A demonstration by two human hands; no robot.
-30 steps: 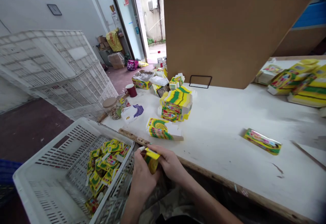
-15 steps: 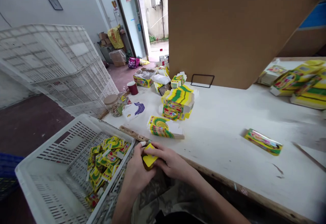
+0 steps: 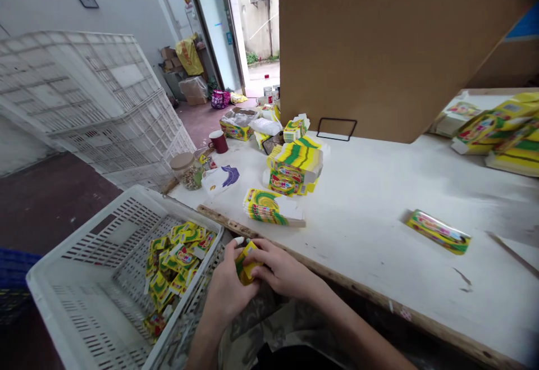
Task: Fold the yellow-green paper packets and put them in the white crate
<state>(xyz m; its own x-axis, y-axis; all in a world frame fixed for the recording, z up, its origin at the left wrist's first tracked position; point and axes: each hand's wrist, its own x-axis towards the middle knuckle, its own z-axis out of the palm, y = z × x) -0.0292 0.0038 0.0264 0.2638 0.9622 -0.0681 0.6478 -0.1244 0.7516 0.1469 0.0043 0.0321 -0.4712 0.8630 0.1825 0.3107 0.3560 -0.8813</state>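
Yellow, the small carton point(image 3: 246, 273) sits at lower centre, gripped between left hand point(image 3: 231, 287) and right hand point(image 3: 281, 268), its long axis too covered for me to judge. At lower left I see a pale crate point(image 3: 74, 298) holding heaped packets point(image 3: 182, 256), and beyond it a part-filled lidded jar point(image 3: 189, 176).

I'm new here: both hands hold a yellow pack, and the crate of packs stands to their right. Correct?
Not quite: in the head view, the crate stands to their left. The left hand and right hand do hold a yellow pack.
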